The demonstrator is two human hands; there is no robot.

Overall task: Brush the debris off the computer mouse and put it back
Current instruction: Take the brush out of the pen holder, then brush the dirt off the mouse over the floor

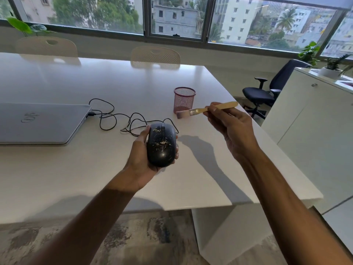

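Closest to the camera, above the near part of the white table (76, 178), the left hand (145, 157) cradles the black computer mouse (161, 145) from below and from its left side. The fingers are curled around the body, with the thumb along the left flank and fingertips showing at the right edge. The mouse is lifted clear of the tabletop, top face up. Pale debris (163, 142) lies in patches across the back and near the buttons.

To the right and slightly farther out, the right hand (231, 129) pinches the wooden handle of a small flat brush (200, 110) between thumb and fingers. The bristles point left, above and to the right of the mouse, not touching it.

Brushing appears not yet begun. Recommended procedure: tilt the mouse so that loosened particles fall away from the palm, sweep with light strokes in one direction from the buttons toward the rear, and work the bristle tips along the seam around the wheel, where crumbs are likely to lodge. Keep the grip firm; the cable (114, 119) may tug.

Beyond the hands, that cable loops across the table to a closed grey laptop (42, 123) at left. A red mesh cup (184, 100) stands behind the brush.
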